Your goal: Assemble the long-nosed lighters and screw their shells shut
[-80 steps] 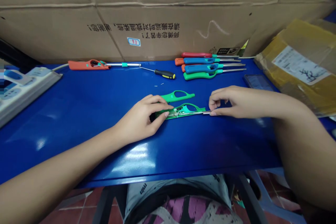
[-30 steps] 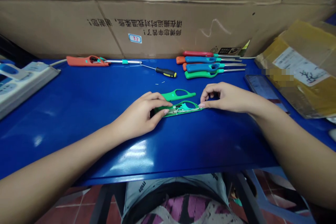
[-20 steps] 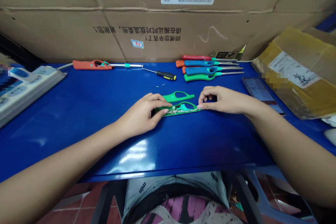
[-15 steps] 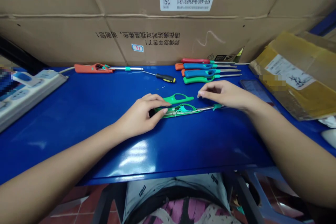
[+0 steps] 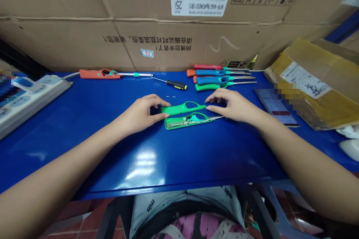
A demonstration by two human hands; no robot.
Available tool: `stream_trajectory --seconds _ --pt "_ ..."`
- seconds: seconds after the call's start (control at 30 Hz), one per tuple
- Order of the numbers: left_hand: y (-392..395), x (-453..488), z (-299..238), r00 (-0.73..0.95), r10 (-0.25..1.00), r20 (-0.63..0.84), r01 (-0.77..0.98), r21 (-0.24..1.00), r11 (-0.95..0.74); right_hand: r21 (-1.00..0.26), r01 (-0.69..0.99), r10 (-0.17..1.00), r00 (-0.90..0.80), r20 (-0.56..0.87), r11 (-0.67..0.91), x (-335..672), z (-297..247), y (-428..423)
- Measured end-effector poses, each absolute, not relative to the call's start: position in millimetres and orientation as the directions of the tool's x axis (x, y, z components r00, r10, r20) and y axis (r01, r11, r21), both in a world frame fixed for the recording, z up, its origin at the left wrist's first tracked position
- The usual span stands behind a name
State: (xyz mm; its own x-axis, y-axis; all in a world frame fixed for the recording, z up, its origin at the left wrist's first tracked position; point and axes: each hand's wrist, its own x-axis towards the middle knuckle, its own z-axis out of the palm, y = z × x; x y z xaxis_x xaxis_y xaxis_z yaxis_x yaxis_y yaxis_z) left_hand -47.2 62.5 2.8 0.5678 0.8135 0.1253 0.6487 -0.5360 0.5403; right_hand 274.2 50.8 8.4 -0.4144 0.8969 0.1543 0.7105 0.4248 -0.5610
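The loose green lighter casing half [image 5: 179,109], with a trigger loop, lies lengthwise between my hands. My left hand [image 5: 143,112] grips its wide left end between thumb and fingers. At the narrow right tip, the thumb and forefinger of my right hand [image 5: 231,104] close on it. Just in front of it rests an opened green lighter [image 5: 175,123]. Its inner parts show, along with a teal trigger [image 5: 198,118] and a metal rod [image 5: 215,118]. The far end of that rod is hidden under my right hand.
Several coloured lighters [image 5: 209,72] lie at the back, beside a black-and-yellow screwdriver [image 5: 176,84] and an opened orange lighter [image 5: 98,74]. A power strip [image 5: 30,97] stands left; a phone [image 5: 276,108] and yellow-taped carton [image 5: 303,82] are right. A large cardboard box [image 5: 157,30] walls the back.
My left hand has shifted left, off the opened lighter and onto the loose casing half. My right hand has moved left from beside the rod to the casing's tip.
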Motion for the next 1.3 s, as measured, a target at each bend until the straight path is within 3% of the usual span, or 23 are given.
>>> stream_trajectory --seconds 0.5,0.9,1.13,1.3 --pt "53.1 -42.7 -1.5 0.741 0.651 0.167 0.616 0.217 -0.757 -0.518 0.735 0.890 -0.437 0.132 0.437 264.1 1.8 48.2" --pt "41.2 -38.7 11.2 0.723 0.664 0.194 0.623 0.233 -0.747 -0.521 0.750 0.905 -0.407 0.121 0.407 264.6 11.7 40.9" --pt "29.1 -33.3 18.0 0.716 0.678 0.165 0.605 0.338 -0.721 -0.477 0.705 0.841 -0.514 0.167 0.525 273.1 32.2 35.1" --pt "23.9 -30.7 16.3 0.739 0.643 0.200 0.573 0.315 -0.756 -0.437 0.670 0.782 -0.606 0.146 0.600 276.2 34.0 33.8"
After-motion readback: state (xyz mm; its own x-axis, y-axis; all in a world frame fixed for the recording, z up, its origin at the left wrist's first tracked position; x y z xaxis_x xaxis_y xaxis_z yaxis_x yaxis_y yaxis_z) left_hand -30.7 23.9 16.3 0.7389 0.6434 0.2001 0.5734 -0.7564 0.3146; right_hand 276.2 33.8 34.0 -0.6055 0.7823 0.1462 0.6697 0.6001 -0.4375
